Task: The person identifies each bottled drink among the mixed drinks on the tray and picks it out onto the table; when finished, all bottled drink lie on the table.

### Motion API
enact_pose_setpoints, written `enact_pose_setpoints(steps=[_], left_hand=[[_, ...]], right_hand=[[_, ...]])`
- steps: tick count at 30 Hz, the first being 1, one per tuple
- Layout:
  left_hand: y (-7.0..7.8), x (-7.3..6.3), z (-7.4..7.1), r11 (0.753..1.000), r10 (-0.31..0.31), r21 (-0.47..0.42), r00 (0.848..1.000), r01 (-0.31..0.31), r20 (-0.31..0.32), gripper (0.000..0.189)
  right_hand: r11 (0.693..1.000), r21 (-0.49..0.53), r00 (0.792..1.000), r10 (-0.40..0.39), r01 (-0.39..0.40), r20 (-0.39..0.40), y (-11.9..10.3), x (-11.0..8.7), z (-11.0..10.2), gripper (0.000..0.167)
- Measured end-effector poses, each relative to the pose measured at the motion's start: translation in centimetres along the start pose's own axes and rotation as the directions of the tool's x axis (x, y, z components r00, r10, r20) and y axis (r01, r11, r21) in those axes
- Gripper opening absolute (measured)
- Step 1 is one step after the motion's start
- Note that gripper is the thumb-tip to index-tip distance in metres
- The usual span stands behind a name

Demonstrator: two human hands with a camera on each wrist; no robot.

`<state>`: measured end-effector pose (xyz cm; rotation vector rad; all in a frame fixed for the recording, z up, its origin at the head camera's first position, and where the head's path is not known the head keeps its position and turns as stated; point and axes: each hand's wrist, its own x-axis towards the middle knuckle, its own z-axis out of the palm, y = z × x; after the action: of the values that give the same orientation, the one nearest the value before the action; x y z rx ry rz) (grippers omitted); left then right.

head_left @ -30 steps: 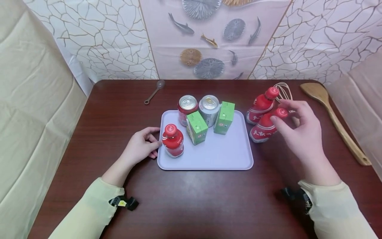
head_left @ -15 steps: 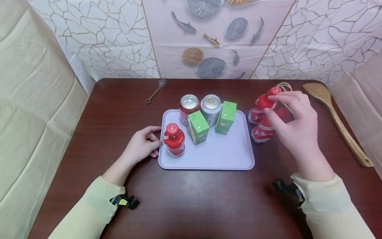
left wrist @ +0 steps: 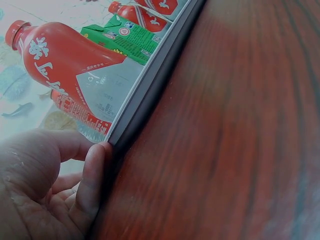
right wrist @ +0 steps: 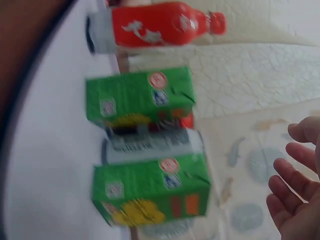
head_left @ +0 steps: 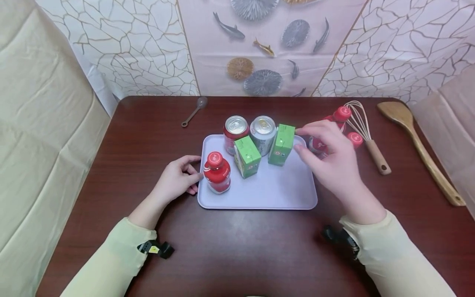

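The left grip (head_left: 177, 176) pinches the tray (head_left: 272, 190), the right grip (head_left: 335, 163) curves loosely, holding nothing, and white Chinese characters mark the red bottle (left wrist: 77, 62).

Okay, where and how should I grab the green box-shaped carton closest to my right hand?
Probably by the upper part of that green box-shaped carton, across its narrow ends, coming from the right and slightly above. It stands upright, the pale silver-topped metal can crowds its left side, and your right hand is on the right.
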<state>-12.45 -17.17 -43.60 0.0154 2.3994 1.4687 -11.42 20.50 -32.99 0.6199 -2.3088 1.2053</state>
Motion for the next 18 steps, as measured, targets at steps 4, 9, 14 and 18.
enact_pose_setpoints(steps=[4, 9, 14, 18], left_hand=[[0.0, -0.1, 0.0, 1.0, -0.009, 0.003, 1.0, 0.009, -0.009, 0.056], [-0.1, -0.1, 0.0, 1.0, -0.014, 0.007, 1.0, 0.014, -0.008, 0.056], [-0.2, -0.1, 0.0, 1.0, -0.007, 0.002, 1.0, 0.007, -0.014, 0.055], [-0.2, 0.1, 0.0, 1.0, 0.016, -0.016, 1.0, -0.016, -0.005, 0.054]], right_hand=[[0.996, 0.086, 0.995, 0.031, -0.039, 0.092, 0.0, -0.3, 1.9, 0.038], [0.987, 0.109, 0.973, 0.091, -0.116, 0.213, -0.2, -0.3, 4.0, 0.038], [0.985, 0.13, 0.961, 0.074, -0.112, 0.268, -0.6, 0.0, 5.8, 0.038], [0.982, 0.156, 0.956, 0.057, -0.106, 0.289, -1.1, 0.1, 6.9, 0.038]])
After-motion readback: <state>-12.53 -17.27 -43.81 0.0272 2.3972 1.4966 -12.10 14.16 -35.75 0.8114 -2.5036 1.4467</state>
